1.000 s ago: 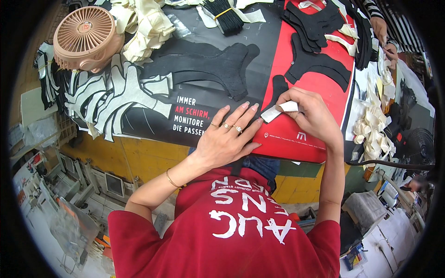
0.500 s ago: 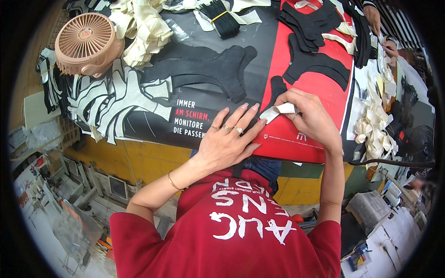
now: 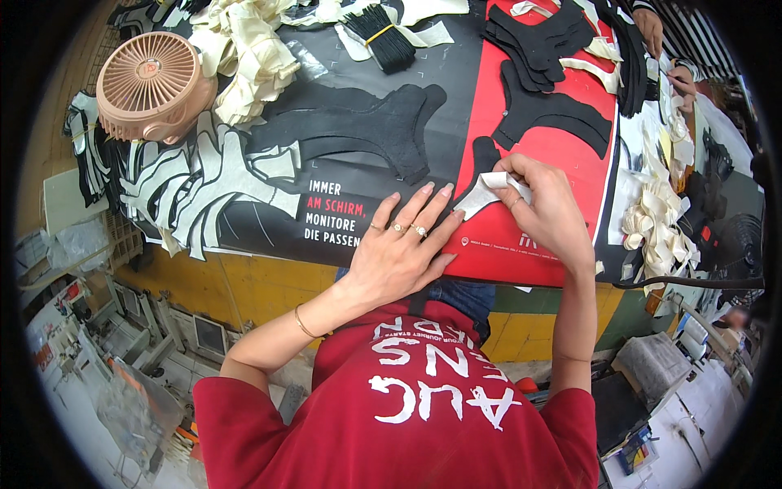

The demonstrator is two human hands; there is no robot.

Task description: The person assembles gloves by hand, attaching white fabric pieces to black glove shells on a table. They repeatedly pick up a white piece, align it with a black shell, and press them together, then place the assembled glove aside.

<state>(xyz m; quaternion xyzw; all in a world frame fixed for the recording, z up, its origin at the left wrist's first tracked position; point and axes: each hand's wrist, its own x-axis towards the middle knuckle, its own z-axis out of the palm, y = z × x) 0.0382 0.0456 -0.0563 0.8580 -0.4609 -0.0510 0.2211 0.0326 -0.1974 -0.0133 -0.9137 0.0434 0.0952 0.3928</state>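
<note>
My left hand [image 3: 403, 240] lies flat with its fingers stretched out, the fingertips at the lower end of a small cut piece. This piece shows a white face [image 3: 475, 199] near my fingers and a black tab [image 3: 486, 151] at its upper end. My right hand [image 3: 547, 208] pinches a curled cream strip [image 3: 494, 180] that lifts off the white face; I cannot tell whether it is paper or cloth. Above them lie black curved cut pieces [image 3: 562, 118], stacked in layers. To the left is a larger black cut piece [image 3: 383, 126].
A peach-coloured fan [image 3: 151, 85] stands at the far left beside heaped cream strips [image 3: 252, 61]. White pieces with black edges [image 3: 216, 175] lie below it. At the back is a banded black bundle [image 3: 383, 39]. Cream scraps [image 3: 656, 212] pile up at right, near another person's hands [image 3: 649, 33].
The curl of the cream strip has moved up and away from my left fingers, baring more of the white face. My right hand has shifted slightly; my left hand stays in place.
</note>
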